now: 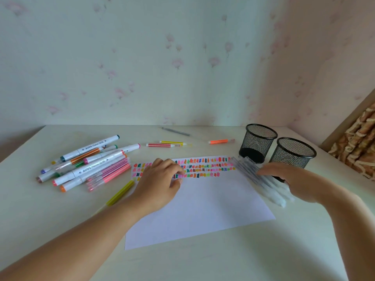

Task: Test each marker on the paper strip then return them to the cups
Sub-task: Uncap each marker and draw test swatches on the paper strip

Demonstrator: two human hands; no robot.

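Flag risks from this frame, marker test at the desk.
1. The right hand is on a whole bundle of white markers, blurred; some may slip or miss the mesh cups.
2. The left hand rests on the colour swatches on the paper; fresh ink could smear.
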